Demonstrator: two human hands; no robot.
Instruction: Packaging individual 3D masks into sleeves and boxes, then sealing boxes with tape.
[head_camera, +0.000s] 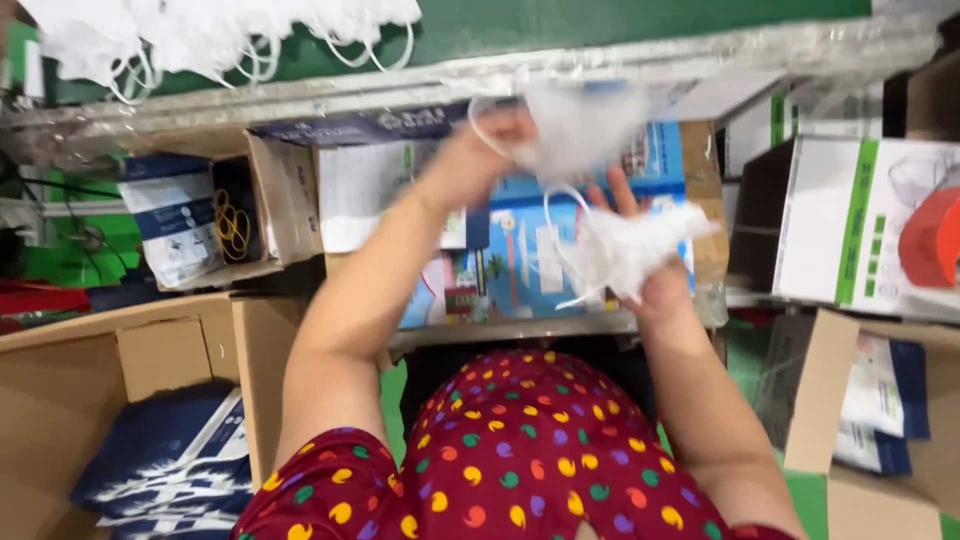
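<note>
While both hands are working above the lap, a white face mask (575, 130) is being lifted by the left hand (495, 140), whose fingers are pinching its ear loop and edge; motion blur is smearing the mask's outline. Just below and to the right of it, the right hand (650, 265) is clutching a crumpled bunch of white masks (635, 250), loops dangling beneath. These masks are looking thin, soft and limp, and a loop could well be snagging on fingers or on the bunch, dragging extra pieces loose, a judgement only. Beyond the hands, flat printed packages (520, 250) are lying in an open carton, blue and white. Farther off, above the left hand, more loose masks (200, 40) are heaped on the green worktop (620, 25). Left of the person's arm, a cardboard box (120, 360) is holding dark blue pouches (170, 460); to the right, another carton (830, 400) is standing open.
</note>
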